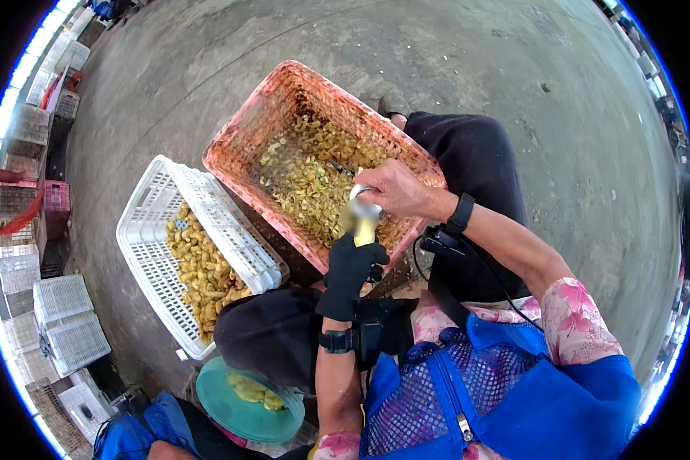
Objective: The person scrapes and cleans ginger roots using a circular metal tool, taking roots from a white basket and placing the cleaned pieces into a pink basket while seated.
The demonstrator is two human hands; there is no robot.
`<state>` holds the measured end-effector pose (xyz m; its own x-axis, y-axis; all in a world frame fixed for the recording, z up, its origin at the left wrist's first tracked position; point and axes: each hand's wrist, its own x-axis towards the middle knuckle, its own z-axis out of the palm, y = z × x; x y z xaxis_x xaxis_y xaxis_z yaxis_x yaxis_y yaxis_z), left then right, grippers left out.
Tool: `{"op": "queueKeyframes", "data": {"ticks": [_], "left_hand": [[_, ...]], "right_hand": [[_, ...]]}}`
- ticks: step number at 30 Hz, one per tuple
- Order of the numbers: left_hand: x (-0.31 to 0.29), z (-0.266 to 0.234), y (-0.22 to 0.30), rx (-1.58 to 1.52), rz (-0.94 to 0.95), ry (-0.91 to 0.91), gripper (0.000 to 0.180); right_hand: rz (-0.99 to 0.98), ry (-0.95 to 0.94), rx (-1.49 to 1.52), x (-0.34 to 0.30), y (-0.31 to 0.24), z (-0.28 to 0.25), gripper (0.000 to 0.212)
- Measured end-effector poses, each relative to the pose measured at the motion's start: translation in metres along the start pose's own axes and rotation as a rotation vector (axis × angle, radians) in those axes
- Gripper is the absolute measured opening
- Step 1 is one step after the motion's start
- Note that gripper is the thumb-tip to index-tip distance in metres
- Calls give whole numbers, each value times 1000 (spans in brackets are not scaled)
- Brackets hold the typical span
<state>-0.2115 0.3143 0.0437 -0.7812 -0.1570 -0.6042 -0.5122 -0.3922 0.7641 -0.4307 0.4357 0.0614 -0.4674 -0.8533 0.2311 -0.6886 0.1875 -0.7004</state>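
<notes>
My left hand (348,280), in a black glove, is closed around the lower end of a pale yellow peeled piece of produce (365,232), held upright. My bare right hand (397,189) grips a silvery metal peeler (362,191) against the top of that piece; its working end is blurred. Both hands are over the near side of a reddish-pink plastic crate (314,249). Yellowish-brown peelings (314,180) cover much of the crate's bottom.
A white slatted crate (147,257) at the left holds many knobbly yellow-brown pieces (199,261). Below it, a teal basin (234,414) contains pale peeled pieces (254,391). A person's blue clothing (149,429) shows at the lower left. Stacked crates (73,318) line the left side.
</notes>
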Motion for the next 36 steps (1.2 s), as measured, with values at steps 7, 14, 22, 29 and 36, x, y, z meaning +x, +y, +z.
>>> {"op": "queueKeyframes", "data": {"ticks": [7, 14, 22, 29, 36], "left_hand": [[-6, -17, -4, -128, 78, -6, 32], [0, -1, 14, 674, 604, 272, 77], [3, 20, 10, 1078, 594, 481, 104], [8, 23, -1, 348, 706, 234, 105], [1, 23, 4, -285, 231, -61, 67]], "right_hand": [[301, 150, 50, 9, 37, -40, 19], [986, 266, 1014, -19, 1, 24, 26], [1001, 544, 1316, -5, -33, 66, 24], [856, 532, 1407, -10, -12, 59, 22], [878, 483, 1503, -11, -2, 40, 20]]}}
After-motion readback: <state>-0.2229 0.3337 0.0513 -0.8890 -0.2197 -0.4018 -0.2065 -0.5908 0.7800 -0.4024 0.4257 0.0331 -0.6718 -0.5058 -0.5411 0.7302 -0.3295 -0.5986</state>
